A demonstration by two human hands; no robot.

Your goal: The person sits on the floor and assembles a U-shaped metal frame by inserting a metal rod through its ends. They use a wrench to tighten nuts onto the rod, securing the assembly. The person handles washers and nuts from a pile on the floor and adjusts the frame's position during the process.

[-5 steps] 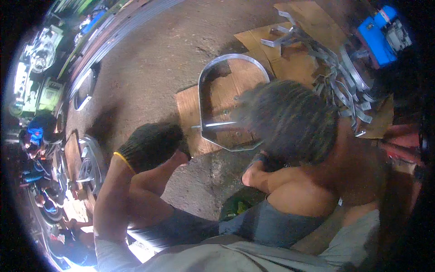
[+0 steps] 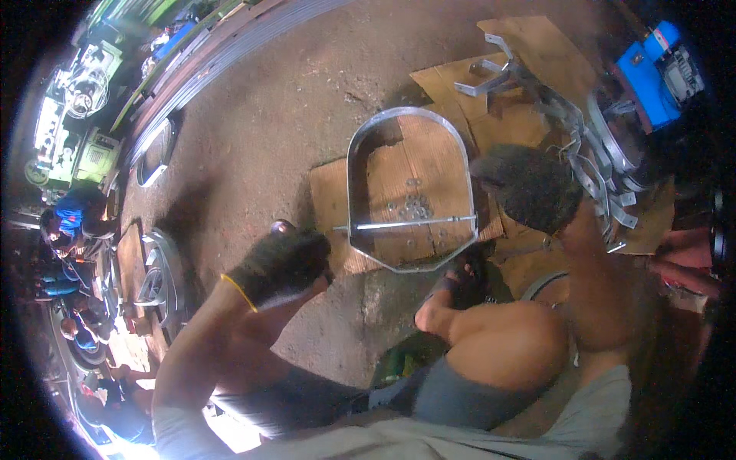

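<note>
A U-shaped grey metal band lies on a wooden board, with a thin threaded rod across its open end. Several small nuts and washers lie on the board inside the band. My left hand, in a dark glove with a yellow cuff, is closed around a small tool whose rounded end sticks out, just left of the rod's left tip. My right hand, also in a dark glove, is beside the band's right side. Its fingers are hidden.
A pile of bent metal brackets and bands lies on cardboard at the right, near a blue machine. Metal rings lie on the dirt floor at the left, where other people sit. My sandalled foot rests by the board.
My right hand has moved right, off the band, so the board, rod and nuts now show. My left hand has shifted slightly toward the rod's left end.
</note>
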